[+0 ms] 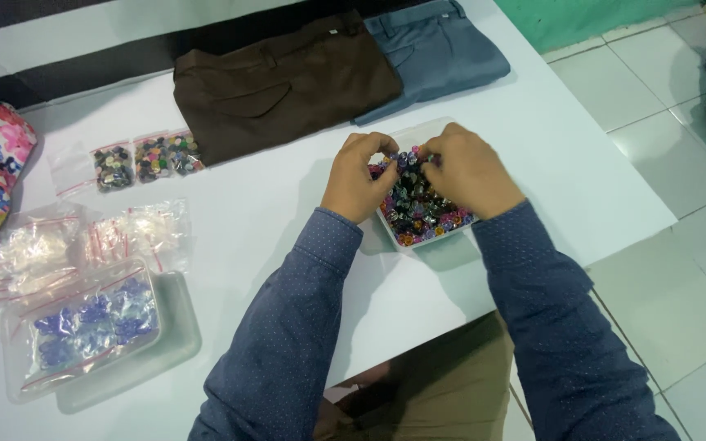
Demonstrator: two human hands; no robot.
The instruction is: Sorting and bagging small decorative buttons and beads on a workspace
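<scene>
Where both hands meet, their fingertips hide among beads

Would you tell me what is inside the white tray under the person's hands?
The white tray holds a heap of small multicoloured buttons, dark, pink, purple and orange. The left hand and right hand cover the far part, so its contents and bottom are hidden.

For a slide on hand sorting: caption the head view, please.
Left hand and right hand meet over a white rectangular tray heaped with small multicoloured buttons.
</scene>
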